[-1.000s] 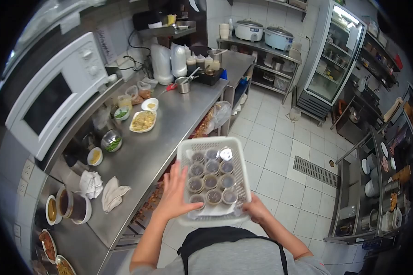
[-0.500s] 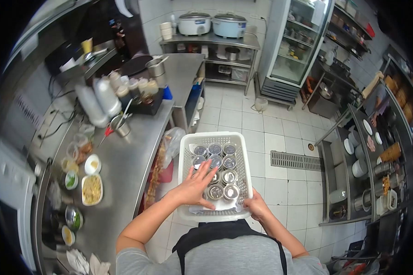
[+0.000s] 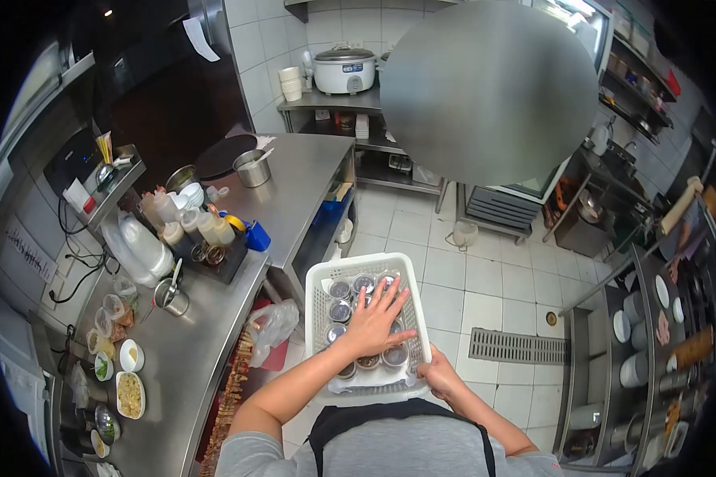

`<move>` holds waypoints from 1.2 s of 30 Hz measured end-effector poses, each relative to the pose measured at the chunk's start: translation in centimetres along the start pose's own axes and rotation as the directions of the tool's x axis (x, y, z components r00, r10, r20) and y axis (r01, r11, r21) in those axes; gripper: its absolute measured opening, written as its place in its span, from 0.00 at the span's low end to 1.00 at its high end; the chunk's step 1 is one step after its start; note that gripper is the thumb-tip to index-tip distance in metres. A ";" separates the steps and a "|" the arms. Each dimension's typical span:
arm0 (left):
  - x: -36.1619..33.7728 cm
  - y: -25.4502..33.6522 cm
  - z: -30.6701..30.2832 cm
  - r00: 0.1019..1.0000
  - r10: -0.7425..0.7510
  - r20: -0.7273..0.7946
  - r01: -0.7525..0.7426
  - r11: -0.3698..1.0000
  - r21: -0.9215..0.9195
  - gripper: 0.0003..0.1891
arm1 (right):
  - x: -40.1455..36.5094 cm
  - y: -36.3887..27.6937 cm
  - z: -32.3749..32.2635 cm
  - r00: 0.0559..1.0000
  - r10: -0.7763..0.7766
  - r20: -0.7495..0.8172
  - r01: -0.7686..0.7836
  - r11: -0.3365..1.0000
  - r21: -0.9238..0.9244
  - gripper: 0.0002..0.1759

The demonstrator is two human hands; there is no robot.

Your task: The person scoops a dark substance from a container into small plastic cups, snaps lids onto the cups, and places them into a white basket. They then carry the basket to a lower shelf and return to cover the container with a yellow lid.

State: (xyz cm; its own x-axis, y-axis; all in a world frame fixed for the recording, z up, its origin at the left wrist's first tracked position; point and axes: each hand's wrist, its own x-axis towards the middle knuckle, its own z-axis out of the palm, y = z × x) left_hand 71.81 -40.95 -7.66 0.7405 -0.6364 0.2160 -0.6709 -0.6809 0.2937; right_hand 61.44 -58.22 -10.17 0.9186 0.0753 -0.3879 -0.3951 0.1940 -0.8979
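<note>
A white perforated plastic basket (image 3: pixel 318 273) is in front of my body, with several small lidded clear cups (image 3: pixel 339 310) standing in rows on white paper inside. My left hand (image 3: pixel 372 326) lies over the cups, fingers spread, hiding those in the middle. At the basket's near right corner, my right hand (image 3: pixel 441 376) grips the rim, the thumb on top and the other fingers partly hidden below.
On the left, a steel counter (image 3: pixel 184 338) carries food bowls, a small pot (image 3: pixel 172 298) and squeeze bottles (image 3: pixel 213 229). Below its edge hangs a clear plastic bag (image 3: pixel 274 324). A floor drain (image 3: pixel 519 347) and a rack of dishes (image 3: pixel 630 334) are to the right. A rice cooker (image 3: pixel 344 71) stands at the back.
My left hand has shifted right across the cups, its fingers spread wider. The view has turned, and the basket sits slightly lower in it. A grey blurred patch now covers the upper right.
</note>
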 end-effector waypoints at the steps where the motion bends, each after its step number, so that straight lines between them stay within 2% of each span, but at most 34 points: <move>1: 1.3 -0.7 0.4 1.000 -0.014 0.002 0.014 1.000 0.002 0.47 | 1.3 -0.7 -0.7 1.000 0.001 0.019 0.000 1.000 -0.020 0.37; 3: 4.2 -2.5 1.4 0.997 -0.068 0.048 0.064 0.996 0.064 0.47 | 4.0 -2.0 -1.9 0.999 0.017 0.031 -0.016 0.999 -0.035 0.37; 7: 10.2 -5.5 2.8 0.997 -0.072 0.027 0.070 0.995 0.072 0.47 | 10.3 -4.6 -4.0 0.999 0.048 -0.009 -0.049 0.997 -0.064 0.37; 10: 15.4 -8.8 4.5 0.993 -0.051 0.104 0.047 0.998 0.036 0.47 | 15.7 -5.9 -5.7 0.998 0.061 0.012 -0.061 0.998 -0.001 0.38; 12: 19.3 -10.7 4.5 0.996 -0.040 0.085 0.040 0.999 0.008 0.47 | 19.4 -8.6 -6.5 0.999 0.046 0.011 -0.046 0.999 -0.005 0.38; 14: 23.5 -13.0 3.4 0.993 -0.051 0.108 0.060 0.995 -0.077 0.46 | 21.8 -12.2 -6.8 0.982 0.167 -0.092 -0.172 0.983 -0.055 0.39; 15: 25.6 -14.0 2.3 0.994 -0.050 0.102 0.058 0.995 -0.079 0.46 | 23.7 -12.6 -7.8 0.982 0.163 -0.094 -0.169 0.984 -0.060 0.39; 17: 29.3 -16.8 0.2 0.998 -0.014 -0.068 0.000 0.981 -0.196 0.46 | 27.8 -12.8 -9.7 0.989 0.085 -0.121 -0.077 0.994 0.074 0.39; 18: 30.8 -18.1 -0.7 0.993 -0.040 -0.108 0.012 0.968 -0.251 0.44 | 28.1 -15.7 -8.7 0.969 0.094 -0.228 -0.084 0.995 0.053 0.39; 20: 32.7 -20.6 -0.6 0.988 -0.119 -0.099 0.083 0.946 -0.312 0.44 | 31.9 -14.1 -12.1 0.970 0.012 -0.243 -0.009 1.000 0.016 0.37; 22: 34.1 -23.2 -0.7 0.979 -0.192 -0.060 0.159 0.922 -0.352 0.43 | 34.8 -14.8 -14.3 0.946 0.030 -0.324 0.001 0.995 0.095 0.37; 23: 34.7 -24.6 -0.1 0.957 -0.276 -0.085 0.231 0.910 -0.345 0.43 | 36.3 -15.1 -15.5 0.925 0.050 -0.376 0.024 0.982 0.189 0.40; 24: 35.2 -26.1 0.8 0.963 -0.268 -0.005 0.252 0.912 -0.323 0.42 | 37.8 -16.1 -16.1 0.939 0.001 -0.345 0.081 0.971 0.224 0.41; 25: 35.6 -27.9 1.5 0.964 -0.251 0.083 0.264 0.915 -0.306 0.41 | 39.0 -17.3 -17.0 0.922 0.057 -0.382 0.020 0.981 0.193 0.41; 27: 36.4 -31.4 2.5 0.925 -0.373 0.077 0.379 0.884 -0.273 0.42 | 45.0 -15.8 -23.1 0.954 0.040 -0.299 -0.003 0.993 0.122 0.42; 29: 37.1 -34.4 3.9 0.896 -0.434 0.089 0.443 0.863 -0.242 0.43 | 49.6 -15.9 -26.5 0.936 0.058 -0.347 -0.007 0.989 0.146 0.36; 30: 37.2 -36.2 4.3 0.833 -0.547 0.085 0.551 0.807 -0.213 0.43 | 50.6 -18.8 -24.5 0.932 0.090 -0.350 -0.047 0.990 0.131 0.41; 33: 37.4 -40.6 6.6 0.649 -0.758 0.070 0.754 0.628 -0.192 0.45 | 57.5 -21.8 -25.7 0.906 0.121 -0.405 -0.081 0.990 0.115 0.39; 34: 37.5 -41.5 6.6 0.565 -0.807 0.174 0.824 0.538 -0.177 0.47 | 59.4 -23.1 -25.5 0.902 0.131 -0.412 -0.093 0.989 0.111 0.38; 36: 37.2 -42.6 7.2 0.494 -0.855 0.159 0.862 0.457 -0.221 0.46 | 65.4 -23.8 -27.3 0.959 0.012 -0.282 0.019 0.994 0.106 0.36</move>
State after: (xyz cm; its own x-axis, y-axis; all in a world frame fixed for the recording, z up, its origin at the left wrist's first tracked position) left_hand 127.67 -38.20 -18.80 0.9330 0.2097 -0.2926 0.3402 -0.7794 0.5261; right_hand 130.73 -84.61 -19.82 0.8745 -0.2008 -0.4416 -0.3750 0.2976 -0.8779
